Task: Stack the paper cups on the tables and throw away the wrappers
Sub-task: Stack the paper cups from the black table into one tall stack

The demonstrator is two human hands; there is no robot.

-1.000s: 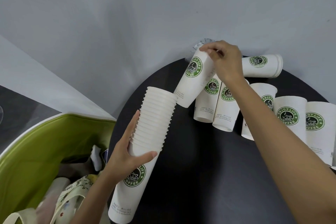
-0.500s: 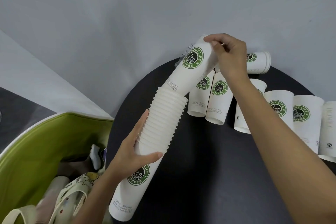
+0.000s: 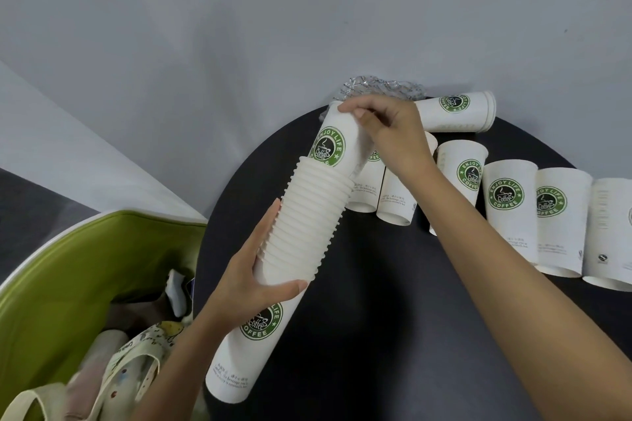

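Note:
My left hand (image 3: 251,278) grips a tilted stack of white paper cups (image 3: 304,232) with green coffee logos, held over the left edge of the round black table (image 3: 376,335). My right hand (image 3: 393,133) holds the top cup (image 3: 337,143) by its upper end; that cup sits partly inside the stack. Several loose cups (image 3: 509,208) stand upside down in a row to the right, one cup (image 3: 455,111) lies on its side at the back. A crumpled clear wrapper (image 3: 379,87) lies at the table's far edge.
A green bin (image 3: 75,270) with cloth and a tote bag inside stands at the lower left, beside the table. A grey wall rises behind the table.
My right hand has pushed the top cup deeper into the stack held by my left hand; at first the cup's mouth only met the stack's rim.

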